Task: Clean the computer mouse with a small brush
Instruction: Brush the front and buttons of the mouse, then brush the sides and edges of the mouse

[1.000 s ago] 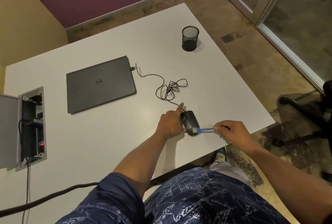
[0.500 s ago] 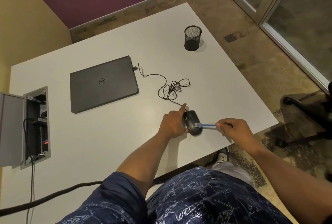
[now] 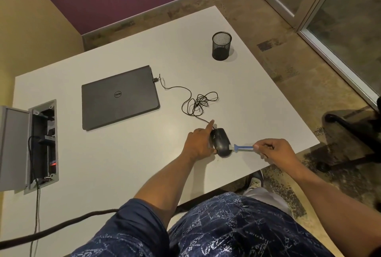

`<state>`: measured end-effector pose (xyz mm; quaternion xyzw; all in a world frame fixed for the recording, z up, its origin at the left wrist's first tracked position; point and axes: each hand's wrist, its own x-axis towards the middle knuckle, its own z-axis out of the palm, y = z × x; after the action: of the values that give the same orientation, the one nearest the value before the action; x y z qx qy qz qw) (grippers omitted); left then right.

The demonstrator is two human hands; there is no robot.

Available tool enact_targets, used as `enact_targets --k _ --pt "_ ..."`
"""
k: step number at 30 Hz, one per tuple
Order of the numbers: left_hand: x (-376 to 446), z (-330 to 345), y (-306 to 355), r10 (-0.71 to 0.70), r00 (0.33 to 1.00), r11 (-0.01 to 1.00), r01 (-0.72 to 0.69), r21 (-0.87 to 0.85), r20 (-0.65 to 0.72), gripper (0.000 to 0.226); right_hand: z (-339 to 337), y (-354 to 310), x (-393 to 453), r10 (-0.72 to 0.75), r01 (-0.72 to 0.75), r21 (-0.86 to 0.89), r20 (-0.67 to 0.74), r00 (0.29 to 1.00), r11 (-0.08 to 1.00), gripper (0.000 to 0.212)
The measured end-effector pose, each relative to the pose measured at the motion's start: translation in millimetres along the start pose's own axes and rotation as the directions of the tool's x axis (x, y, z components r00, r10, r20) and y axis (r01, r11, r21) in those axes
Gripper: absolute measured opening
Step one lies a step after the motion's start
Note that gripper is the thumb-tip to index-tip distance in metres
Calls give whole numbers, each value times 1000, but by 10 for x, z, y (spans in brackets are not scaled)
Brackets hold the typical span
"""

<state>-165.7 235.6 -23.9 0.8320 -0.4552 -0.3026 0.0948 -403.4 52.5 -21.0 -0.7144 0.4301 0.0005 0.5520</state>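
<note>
A black wired computer mouse (image 3: pixel 221 142) lies on the white table (image 3: pixel 123 153) near its front right edge. My left hand (image 3: pixel 199 143) grips the mouse from its left side, index finger stretched along its front. My right hand (image 3: pixel 274 150) pinches the blue handle of a small brush (image 3: pixel 242 147). The brush's pale bristles touch the mouse's right rear side. The mouse's tangled black cable (image 3: pixel 198 102) runs to a closed dark laptop (image 3: pixel 119 96).
A black mesh pen cup (image 3: pixel 221 45) stands at the table's far right. An open cable box (image 3: pixel 42 145) with wires is sunk into the table's left side. A thick black cable (image 3: pixel 61 225) crosses the near edge. A chair base (image 3: pixel 350 130) stands on the floor to the right.
The brush has slid along the mouse's right side, forward and then back toward its rear. My left hand keeps its hold on the mouse. The view has shifted slightly.
</note>
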Motion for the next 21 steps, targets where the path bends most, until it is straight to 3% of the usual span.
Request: enact_targets --k 3,7,10,16,18,21 --pt "-3 10 -6 0 1000 1000 0 11 -12 116 23 -36 12 7 2 -86 107 994 996 8" --pt "6 35 -12 -2 1000 1000 2 15 -15 115 32 -42 42 -4 5 -12 63 998 1000 8" --pt "9 42 -19 -9 1000 1000 9 8 -12 115 76 -37 49 27 -16 -74 150 988 997 7" --pt "8 47 -17 -18 999 1000 18 -10 -29 111 199 -39 62 43 -48 127 41 998 991 9" --pt "1 42 -5 -52 995 997 47 -64 -80 95 323 -85 94 67 -58 219 -34 997 974 14" --pt "-27 45 75 -159 950 965 93 -244 -268 39 536 -219 135 103 -68 353 -81 991 933 14"
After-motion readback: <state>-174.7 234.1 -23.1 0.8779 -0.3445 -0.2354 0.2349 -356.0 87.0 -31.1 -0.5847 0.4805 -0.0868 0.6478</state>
